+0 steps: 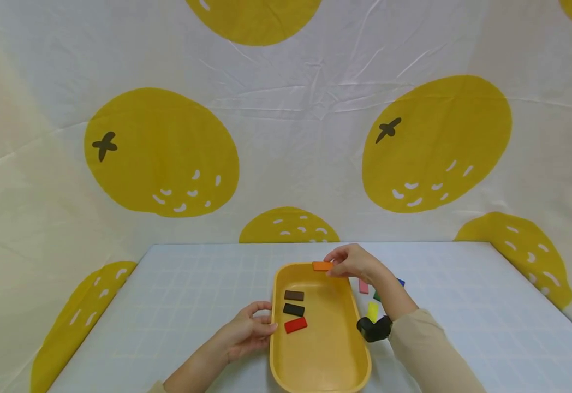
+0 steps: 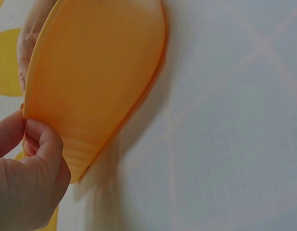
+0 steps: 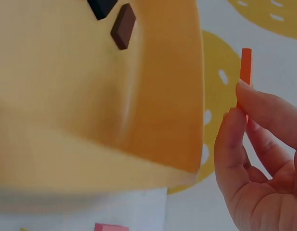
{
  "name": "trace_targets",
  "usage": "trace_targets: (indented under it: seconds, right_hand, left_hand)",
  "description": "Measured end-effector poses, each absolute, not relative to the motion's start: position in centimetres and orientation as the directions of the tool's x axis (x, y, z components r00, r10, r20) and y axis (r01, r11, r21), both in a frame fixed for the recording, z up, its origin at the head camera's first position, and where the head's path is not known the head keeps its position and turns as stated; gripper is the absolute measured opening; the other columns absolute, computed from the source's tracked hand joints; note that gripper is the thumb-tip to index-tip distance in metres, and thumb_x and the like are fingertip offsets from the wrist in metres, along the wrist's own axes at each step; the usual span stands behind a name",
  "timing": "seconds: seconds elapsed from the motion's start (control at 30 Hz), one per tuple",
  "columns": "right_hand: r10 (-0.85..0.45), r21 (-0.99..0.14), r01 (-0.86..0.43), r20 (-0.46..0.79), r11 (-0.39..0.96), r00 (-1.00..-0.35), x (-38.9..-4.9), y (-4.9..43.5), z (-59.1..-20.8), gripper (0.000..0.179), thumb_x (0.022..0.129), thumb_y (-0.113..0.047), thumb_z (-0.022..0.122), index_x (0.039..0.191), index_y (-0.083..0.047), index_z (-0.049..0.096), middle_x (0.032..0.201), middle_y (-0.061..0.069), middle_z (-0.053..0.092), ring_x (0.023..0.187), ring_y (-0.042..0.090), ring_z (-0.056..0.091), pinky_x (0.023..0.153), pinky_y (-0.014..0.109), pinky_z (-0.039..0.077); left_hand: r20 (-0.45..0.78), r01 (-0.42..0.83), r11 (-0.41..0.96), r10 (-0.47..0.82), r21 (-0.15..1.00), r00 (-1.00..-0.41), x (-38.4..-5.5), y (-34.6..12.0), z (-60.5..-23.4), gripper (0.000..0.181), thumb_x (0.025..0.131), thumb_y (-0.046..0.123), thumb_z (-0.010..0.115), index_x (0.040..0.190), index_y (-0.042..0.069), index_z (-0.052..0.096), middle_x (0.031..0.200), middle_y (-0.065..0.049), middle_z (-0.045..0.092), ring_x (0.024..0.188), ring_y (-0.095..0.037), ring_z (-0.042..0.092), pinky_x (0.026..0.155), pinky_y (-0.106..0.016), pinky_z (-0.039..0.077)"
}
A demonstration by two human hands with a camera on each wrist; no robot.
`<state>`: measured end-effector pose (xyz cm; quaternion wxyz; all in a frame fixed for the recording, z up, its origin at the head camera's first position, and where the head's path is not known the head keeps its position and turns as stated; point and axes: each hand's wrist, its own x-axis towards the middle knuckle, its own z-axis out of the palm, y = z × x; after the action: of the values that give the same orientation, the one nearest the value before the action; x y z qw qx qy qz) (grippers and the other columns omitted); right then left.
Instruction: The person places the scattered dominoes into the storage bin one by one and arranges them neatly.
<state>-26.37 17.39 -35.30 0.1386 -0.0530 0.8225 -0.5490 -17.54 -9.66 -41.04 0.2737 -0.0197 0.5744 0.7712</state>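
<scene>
My right hand [image 1: 357,263] pinches an orange rectangular block [image 1: 322,266] by one end, above the far rim of a yellow plastic tub [image 1: 325,349]. In the right wrist view the orange block [image 3: 246,67] stands up between thumb and fingertips, beside the tub's wall. With my left hand [image 1: 248,333] I grip the tub's left rim, thumb and fingers on either side of it in the left wrist view. Inside the tub, towards its left wall, lie a brown block [image 1: 293,296], a black block [image 1: 293,310] and a red block [image 1: 296,325].
Right of the tub, partly behind my right arm, lie a pink block [image 1: 363,286], a green block [image 1: 376,296], a blue block [image 1: 401,282] and a yellow block [image 1: 373,312]. A black device [image 1: 374,329] sits at my right wrist. A fruit-print cloth [image 1: 296,164] hangs behind the table [image 1: 202,284].
</scene>
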Motion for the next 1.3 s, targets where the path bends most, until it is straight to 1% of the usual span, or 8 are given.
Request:
trace_targets:
  seconds: [0.17, 0.53, 0.73, 0.9, 1.07, 1.3]
  right_hand:
    - [-0.248, -0.925, 0.081, -0.183, 0.371, -0.951, -26.6, 16.8, -35.7, 0.031, 0.074, 0.004, 0.074, 0.102, 0.005, 0.063, 0.081, 0.008, 0.052, 0.073, 0.02, 0.052, 0.07, 0.027, 0.052]
    - [-0.231, -0.892, 0.089, -0.209, 0.443, -0.95, -26.5, 16.3, -36.2, 0.03, 0.075, 0.004, 0.073, 0.103, 0.003, 0.064, 0.086, 0.009, 0.058, 0.075, 0.02, 0.056, 0.074, 0.03, 0.052]
    - [-0.249, -0.887, 0.061, -0.194, 0.458, -0.949, -26.4, 16.1, -36.4, 0.028, 0.073, 0.006, 0.073, 0.1, 0.004, 0.065, 0.08, 0.008, 0.058, 0.07, 0.018, 0.055, 0.071, 0.029, 0.053]
    - [-0.251, -0.858, 0.011, -0.162, 0.514, -0.954, -26.3, 15.6, -36.6, 0.024, 0.07, 0.01, 0.074, 0.093, 0.003, 0.066, 0.07, 0.006, 0.053, 0.063, 0.018, 0.05, 0.065, 0.027, 0.051]
    - [-0.248, -0.77, -0.059, -0.131, 0.635, -0.96, -26.0, 15.1, -36.6, 0.023, 0.066, 0.013, 0.074, 0.084, 0.002, 0.066, 0.067, 0.006, 0.051, 0.061, 0.018, 0.046, 0.057, 0.026, 0.046]
    - [-0.219, -0.724, -0.029, -0.17, 0.689, -0.961, -25.8, 14.8, -36.6, 0.024, 0.065, 0.013, 0.076, 0.082, -0.002, 0.067, 0.069, 0.006, 0.054, 0.063, 0.019, 0.048, 0.058, 0.026, 0.047]
  left_hand:
    - [-0.336, -0.439, -0.198, 0.402, 0.876, -0.852, -17.6, -9.7, -41.2, 0.047, 0.087, -0.009, 0.055, 0.126, 0.001, 0.033, 0.1, -0.012, 0.056, 0.082, -0.018, 0.056, 0.069, -0.026, 0.049]
    - [-0.338, -0.439, -0.192, 0.402, 0.878, -0.851, -17.7, -9.6, -41.4, 0.047, 0.086, -0.009, 0.056, 0.125, 0.002, 0.034, 0.099, -0.012, 0.057, 0.081, -0.018, 0.057, 0.069, -0.026, 0.049]
    - [-0.339, -0.439, -0.184, 0.406, 0.879, -0.849, -17.7, -9.8, -41.5, 0.047, 0.086, -0.009, 0.056, 0.126, 0.001, 0.033, 0.1, -0.012, 0.057, 0.082, -0.018, 0.056, 0.069, -0.026, 0.049]
    - [-0.349, -0.445, -0.179, 0.399, 0.877, -0.848, -17.8, -9.8, -41.4, 0.047, 0.087, -0.008, 0.056, 0.127, 0.002, 0.033, 0.101, -0.013, 0.057, 0.082, -0.018, 0.056, 0.068, -0.026, 0.049]
    - [-0.344, -0.441, -0.174, 0.407, 0.88, -0.846, -17.7, -9.8, -41.4, 0.046, 0.086, -0.008, 0.057, 0.125, 0.002, 0.034, 0.099, -0.012, 0.057, 0.081, -0.018, 0.056, 0.068, -0.026, 0.049]
    - [-0.339, -0.439, -0.183, 0.408, 0.879, -0.848, -17.8, -9.7, -41.4, 0.047, 0.086, -0.008, 0.056, 0.126, 0.002, 0.033, 0.103, -0.014, 0.057, 0.083, -0.019, 0.057, 0.069, -0.027, 0.049]
